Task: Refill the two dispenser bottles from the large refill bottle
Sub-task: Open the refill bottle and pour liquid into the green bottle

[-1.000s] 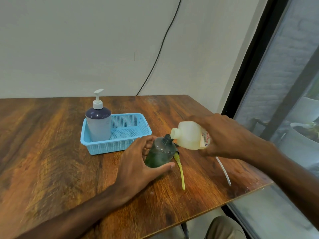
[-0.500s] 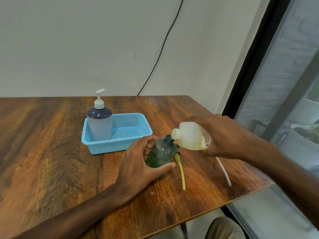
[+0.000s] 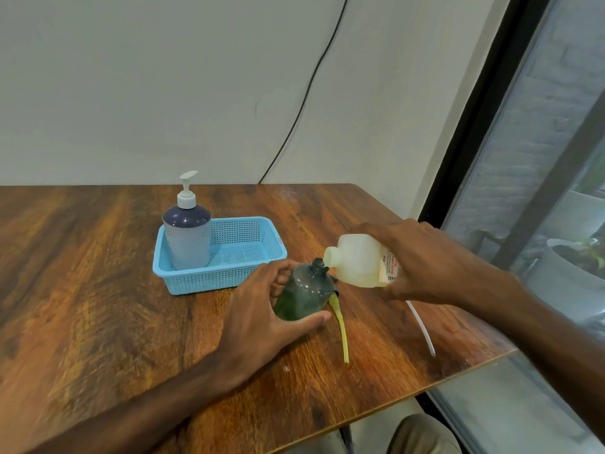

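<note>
refill bottle (image 3: 357, 263) base hidden, right hand (image 3: 432, 260) gripping

Printed sideways in red on the white label (image 3: 388, 266) of the refill bottle (image 3: 355, 263): "BIOCHEM", cut off by the right hand (image 3: 425, 260). Beside it, a red word beginning "H" and blue letters too blurred to read. Tiny red mark on the rim of the blue basket (image 3: 216, 278), illegible.

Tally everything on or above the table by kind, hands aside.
Dispenser bottles: 2, the grey-blue dispenser in the blue basket, the green dispenser held by the left hand.
Refill bottles: 1, the refill bottle tilted in the right hand.
Baskets: 1.
Loose tubes: 2, the yellow-green tube, the white tube.
Total: 6.
</note>
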